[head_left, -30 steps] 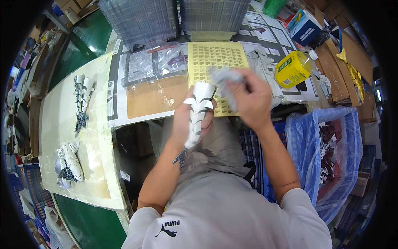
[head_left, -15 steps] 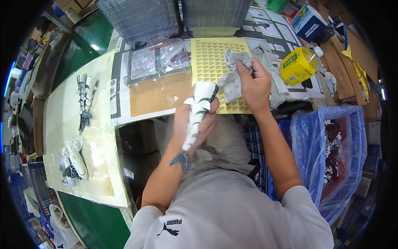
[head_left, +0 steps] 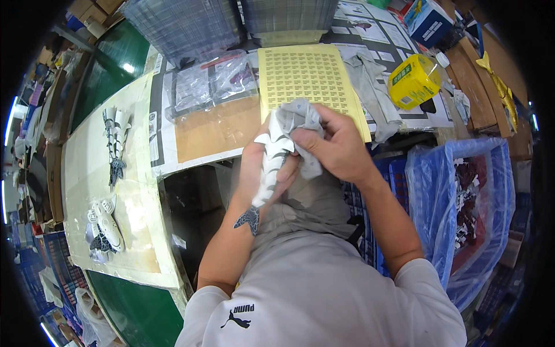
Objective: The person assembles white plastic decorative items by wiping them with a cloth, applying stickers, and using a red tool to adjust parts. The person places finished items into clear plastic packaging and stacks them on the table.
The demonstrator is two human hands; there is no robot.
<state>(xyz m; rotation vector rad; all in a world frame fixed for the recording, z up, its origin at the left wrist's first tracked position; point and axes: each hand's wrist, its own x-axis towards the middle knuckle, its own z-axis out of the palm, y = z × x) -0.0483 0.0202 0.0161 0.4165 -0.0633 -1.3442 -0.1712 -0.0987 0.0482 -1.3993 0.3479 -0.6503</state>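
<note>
In my left hand [head_left: 249,169] is a white, dark-striped toy fish body [head_left: 268,176], its fingers wrapped round it. The body slants, with the dark patterned tail fin [head_left: 248,220] at the lower end near my wrist. My right hand [head_left: 342,147] grips a crumpled grey cloth [head_left: 299,115] and presses it over the body's upper end, which the cloth partly hides. Below both hands lies my lap. Beyond them is a yellow sheet of printed labels [head_left: 303,72]. More striped fish bodies [head_left: 117,141] lie on the left board, above a few white fish-head-like pieces [head_left: 106,224].
A yellow bottle [head_left: 413,84] stands at the right, beside another grey cloth [head_left: 373,98]. A blue plastic-lined bin [head_left: 430,191] with scraps is at my right. Stacked clear plastic trays [head_left: 185,29] stand at the back. A plastic bag [head_left: 217,84] lies left of the labels.
My right hand has moved down and left, bringing the grey cloth onto the upper end of the fish body. My left hand keeps its hold, nearly in place.
</note>
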